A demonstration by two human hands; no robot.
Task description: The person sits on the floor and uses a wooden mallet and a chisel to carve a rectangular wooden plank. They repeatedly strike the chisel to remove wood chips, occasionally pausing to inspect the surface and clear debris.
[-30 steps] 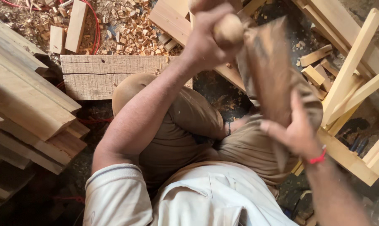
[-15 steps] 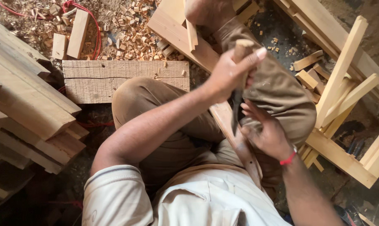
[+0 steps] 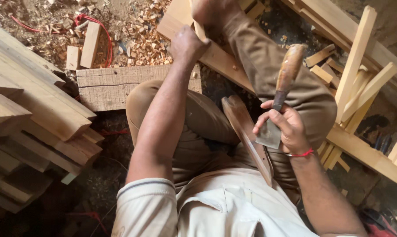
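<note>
Chisel (image 3: 281,94) sits gripped in the right hand (image 3: 286,127) (blade down, handle up) beside a dark strip (image 3: 246,136) over the lap. Left hand (image 3: 187,44), clenched, rests on the plank (image 3: 216,57).

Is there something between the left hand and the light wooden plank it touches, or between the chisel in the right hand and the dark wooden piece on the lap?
Nothing visible. The left hand rests directly on the light plank. The right hand grips the chisel just beside the dark wooden piece, with nothing between them.
</note>
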